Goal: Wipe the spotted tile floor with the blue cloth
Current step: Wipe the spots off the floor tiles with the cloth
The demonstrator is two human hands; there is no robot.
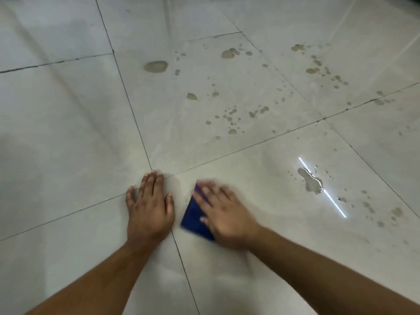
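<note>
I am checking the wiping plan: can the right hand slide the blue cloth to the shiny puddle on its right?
Probably yes: the right hand presses the blue cloth, and only bare tile floor lies before the shiny puddle.

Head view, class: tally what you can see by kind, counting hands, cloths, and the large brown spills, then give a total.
Hands: 2, the left hand flat on the tile floor and the right hand pressing the blue cloth
Cloths: 1
Large brown spills: 2, one and another
Total: 5
</note>
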